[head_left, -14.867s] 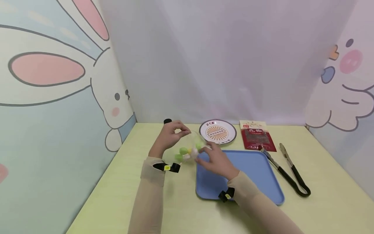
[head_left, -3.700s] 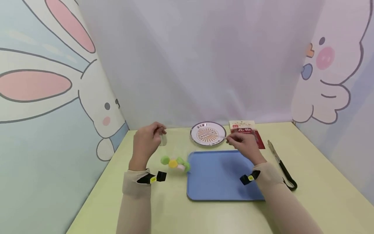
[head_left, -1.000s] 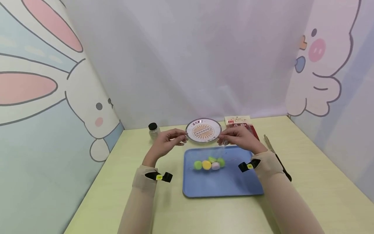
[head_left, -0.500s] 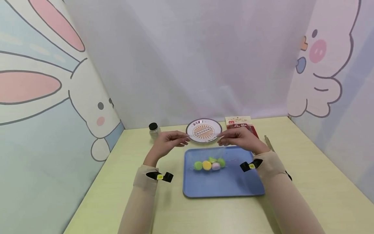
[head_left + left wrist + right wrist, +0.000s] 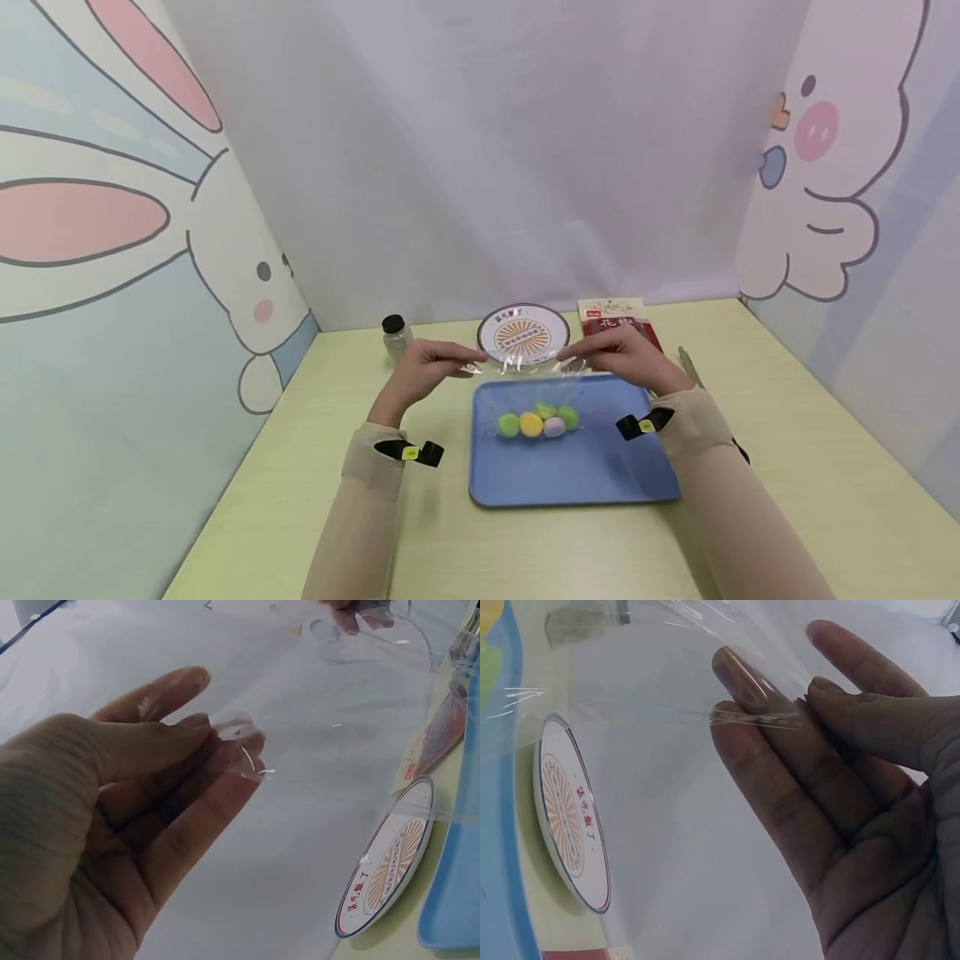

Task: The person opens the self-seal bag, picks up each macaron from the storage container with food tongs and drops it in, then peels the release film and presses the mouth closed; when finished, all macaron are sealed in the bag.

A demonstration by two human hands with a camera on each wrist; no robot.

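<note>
A clear plastic bag (image 5: 525, 387) hangs between the two hands, low over the blue tray (image 5: 570, 479). Several small round pieces (image 5: 531, 424) in green, yellow and pale purple, macaron-like, lie at its bottom. The left hand (image 5: 423, 371) pinches one upper corner between thumb and fingers; in the left wrist view the film covers the fingertips (image 5: 244, 742). At the opposite corner the right hand (image 5: 626, 358) pinches the film with thumb and index finger, its other fingers (image 5: 772, 787) extended behind the plastic. Between the hands the bag's top edge is stretched and shiny.
Behind the bag stands a patterned plate (image 5: 523, 333). A black-capped jar (image 5: 396, 336) is at the back left. The red spice packet (image 5: 618, 321) lies at the back right, partly behind the right hand. Tongs (image 5: 690, 367) lie to the right, mostly hidden by the right arm.
The bag with its pieces has come from left of the tray to over it. In the last second the right hand has spread the bunched film, and the top edge now spans both hands.
</note>
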